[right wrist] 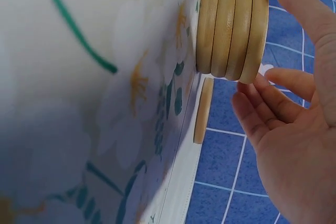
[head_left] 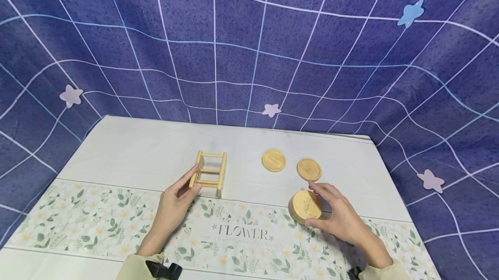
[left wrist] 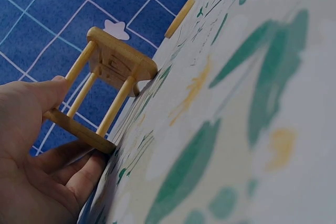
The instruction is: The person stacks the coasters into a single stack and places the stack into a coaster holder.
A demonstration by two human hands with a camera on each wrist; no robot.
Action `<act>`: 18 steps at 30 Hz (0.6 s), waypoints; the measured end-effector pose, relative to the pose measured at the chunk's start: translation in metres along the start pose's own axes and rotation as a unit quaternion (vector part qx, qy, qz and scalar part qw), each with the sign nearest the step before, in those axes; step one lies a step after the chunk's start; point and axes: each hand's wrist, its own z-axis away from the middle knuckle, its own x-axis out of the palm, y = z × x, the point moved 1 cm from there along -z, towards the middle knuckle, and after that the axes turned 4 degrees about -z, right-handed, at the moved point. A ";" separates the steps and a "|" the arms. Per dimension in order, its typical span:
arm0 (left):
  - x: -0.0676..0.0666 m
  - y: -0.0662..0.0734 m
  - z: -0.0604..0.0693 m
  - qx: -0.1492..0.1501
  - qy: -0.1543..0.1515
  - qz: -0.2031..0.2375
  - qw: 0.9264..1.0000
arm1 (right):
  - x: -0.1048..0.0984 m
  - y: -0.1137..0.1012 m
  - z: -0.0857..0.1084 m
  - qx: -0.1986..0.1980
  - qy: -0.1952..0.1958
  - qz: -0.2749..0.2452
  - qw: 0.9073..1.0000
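Note:
My left hand grips the left side panel of a small wooden coaster rack, thumb on the near side and fingers beyond it. The rack has two side panels joined by round bars, and stands on the table. To the right, a stack of several round wooden coasters lies on the cloth. My right hand is spread around its right side; in the right wrist view the thumb stands off the coasters while fingertips are at the top one's edge. Whether they touch is unclear.
Two single coasters lie flat behind the stack, one at the left and one at the right. A white tablecloth with a flowered band covers the table. A blue gridded curtain hangs behind its back edge.

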 end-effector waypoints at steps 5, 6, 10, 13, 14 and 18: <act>0.000 0.000 0.000 0.004 0.001 -0.001 1.000 | -0.003 0.000 0.000 -0.008 0.014 -0.002 1.000; 0.000 0.000 0.000 0.004 0.001 -0.002 1.000 | -0.004 0.001 -0.001 -0.009 0.019 -0.003 1.000; 0.000 0.001 0.000 0.002 0.001 -0.002 1.000 | -0.006 0.002 -0.001 -0.011 0.035 -0.018 0.999; 0.000 0.001 0.000 0.002 0.000 0.001 1.000 | -0.007 0.004 -0.002 -0.012 0.046 -0.024 0.999; 0.000 0.001 0.000 0.003 0.000 0.002 1.000 | -0.007 0.004 -0.003 -0.012 0.048 -0.025 0.998; 0.000 0.002 0.000 0.006 0.000 0.003 1.000 | -0.008 0.007 -0.004 -0.011 0.061 -0.024 0.998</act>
